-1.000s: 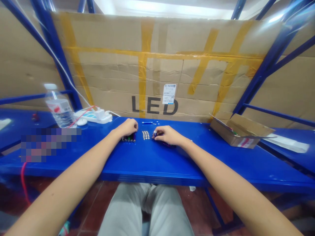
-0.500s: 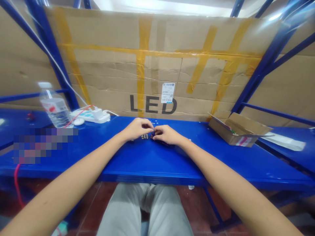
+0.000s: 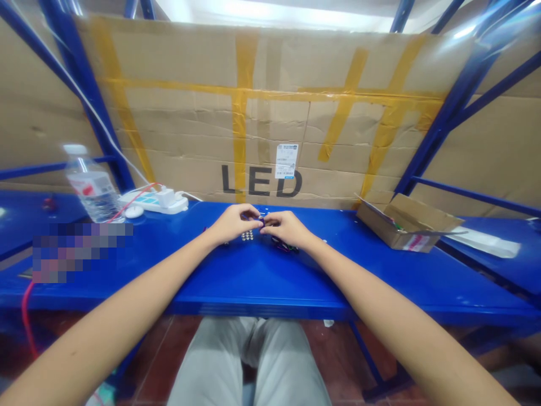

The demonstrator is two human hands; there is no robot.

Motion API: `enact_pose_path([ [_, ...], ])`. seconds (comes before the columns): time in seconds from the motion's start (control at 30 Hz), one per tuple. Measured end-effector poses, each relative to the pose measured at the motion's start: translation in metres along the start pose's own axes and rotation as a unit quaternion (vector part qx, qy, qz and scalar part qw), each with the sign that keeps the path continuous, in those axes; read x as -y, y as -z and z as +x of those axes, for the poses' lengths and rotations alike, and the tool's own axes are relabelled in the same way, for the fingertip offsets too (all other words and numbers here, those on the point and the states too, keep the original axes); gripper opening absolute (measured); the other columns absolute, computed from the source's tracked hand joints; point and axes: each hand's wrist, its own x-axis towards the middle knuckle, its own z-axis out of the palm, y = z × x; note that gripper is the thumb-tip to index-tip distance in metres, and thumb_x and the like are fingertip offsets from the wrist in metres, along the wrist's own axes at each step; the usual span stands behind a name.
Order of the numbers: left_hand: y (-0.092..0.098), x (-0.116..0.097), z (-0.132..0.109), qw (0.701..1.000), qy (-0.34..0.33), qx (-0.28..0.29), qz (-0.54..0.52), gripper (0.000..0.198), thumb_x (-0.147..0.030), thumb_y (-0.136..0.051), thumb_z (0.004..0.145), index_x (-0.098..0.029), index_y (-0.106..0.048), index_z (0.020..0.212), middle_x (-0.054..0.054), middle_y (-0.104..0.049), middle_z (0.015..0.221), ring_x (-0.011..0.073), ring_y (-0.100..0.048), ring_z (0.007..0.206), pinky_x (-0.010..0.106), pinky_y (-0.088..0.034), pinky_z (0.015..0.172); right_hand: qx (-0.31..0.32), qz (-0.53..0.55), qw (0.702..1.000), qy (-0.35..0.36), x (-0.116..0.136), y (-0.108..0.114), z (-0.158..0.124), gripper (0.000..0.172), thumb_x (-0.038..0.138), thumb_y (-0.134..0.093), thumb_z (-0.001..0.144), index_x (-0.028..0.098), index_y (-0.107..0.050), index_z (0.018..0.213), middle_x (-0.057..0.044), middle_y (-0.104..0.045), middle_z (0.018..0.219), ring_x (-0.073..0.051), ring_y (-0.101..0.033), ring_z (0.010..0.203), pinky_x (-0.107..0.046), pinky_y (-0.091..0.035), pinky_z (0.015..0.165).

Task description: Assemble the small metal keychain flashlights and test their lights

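Above the blue table my left hand (image 3: pixel 235 223) and my right hand (image 3: pixel 288 228) meet, thumbs and fingertips pinched together. Between them is a small dark purple piece (image 3: pixel 262 222), whose exact kind is too small to make out. Both hands appear closed on it, though fingers partly cover it. Several small shiny metal beads (image 3: pixel 247 235) lie grouped on the table just under the fingertips. A heap of small dark pieces (image 3: pixel 284 245), some with green and purple glints, lies beneath my right hand and is partly hidden.
The blue table (image 3: pixel 262 282) backs onto a big taped cardboard sheet (image 3: pixel 190 129). An open cardboard box (image 3: pixel 416 242) sits at right, beside a white strip (image 3: pixel 486 241). At left stand a water bottle (image 3: pixel 91 192) and a white power strip (image 3: pixel 173 204); a pixelated patch covers something nearby.
My fingers have shifted slightly around the purple piece, which now sits a little higher. More of the dark heap under my right hand shows. The camera view has moved slightly.
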Motion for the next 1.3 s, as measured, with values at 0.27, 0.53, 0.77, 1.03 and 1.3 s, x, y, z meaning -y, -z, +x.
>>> enact_pose_path([
  [0.27, -0.002, -0.003, 0.002, 0.995, 0.034, -0.044, -0.081, 0.023, -0.033, -0.075, 0.075, -0.014, -0.072, 0.087, 0.009, -0.076, 0.093, 0.0236, -0.07, 0.092, 0.04, -0.055, 0.091, -0.07, -0.099, 0.993, 0.014, 0.004, 0.016, 0.0, 0.014, 0.028, -0.067, 0.086, 0.022, -0.079, 0.088, -0.003, -0.079, 0.093, -0.02, -0.07, 0.087, -0.03, -0.049, 0.082],
  [0.53, -0.003, -0.003, 0.006, 0.937, 0.13, -0.095, -0.31, 0.013, -0.017, -0.06, 0.086, -0.014, -0.062, 0.098, 0.009, -0.071, 0.092, 0.0219, -0.072, 0.087, 0.042, -0.065, 0.075, -0.094, -0.199, 0.97, -0.106, -0.024, 0.053, 0.001, 0.012, 0.016, -0.066, 0.083, 0.016, -0.076, 0.089, -0.009, -0.077, 0.093, -0.023, -0.069, 0.087, -0.033, -0.051, 0.081],
  [0.77, -0.002, -0.003, 0.009, 0.933, 0.136, -0.098, -0.319, 0.012, -0.014, -0.063, 0.084, -0.011, -0.066, 0.096, 0.009, -0.069, 0.086, 0.0189, -0.07, 0.082, 0.036, -0.065, 0.071, -0.013, -0.22, 0.974, -0.047, -0.026, 0.028, 0.004, 0.018, 0.015, -0.062, 0.088, 0.018, -0.075, 0.1, -0.009, -0.075, 0.108, -0.025, -0.067, 0.102, -0.037, -0.048, 0.094],
  [1.03, -0.003, 0.003, 0.012, 0.942, 0.129, -0.103, -0.293, 0.013, -0.016, -0.067, 0.084, -0.011, -0.066, 0.096, 0.008, -0.069, 0.084, 0.018, -0.07, 0.083, 0.032, -0.064, 0.069, 0.052, -0.42, 0.906, 0.0, -0.008, 0.0, 0.014, 0.016, 0.019, -0.061, 0.088, 0.012, -0.074, 0.094, -0.019, -0.069, 0.106, -0.031, -0.059, 0.106, -0.039, -0.046, 0.09],
  [1.3, -0.003, 0.002, 0.014, 0.942, 0.122, -0.103, -0.294, 0.014, -0.014, -0.068, 0.082, -0.009, -0.068, 0.096, 0.008, -0.07, 0.083, 0.018, -0.069, 0.08, 0.033, -0.064, 0.068, 0.051, -0.459, 0.887, -0.004, -0.006, -0.006, 0.013, 0.019, 0.018, -0.056, 0.09, 0.009, -0.072, 0.094, -0.02, -0.069, 0.108, -0.031, -0.058, 0.104, -0.04, -0.044, 0.09],
])
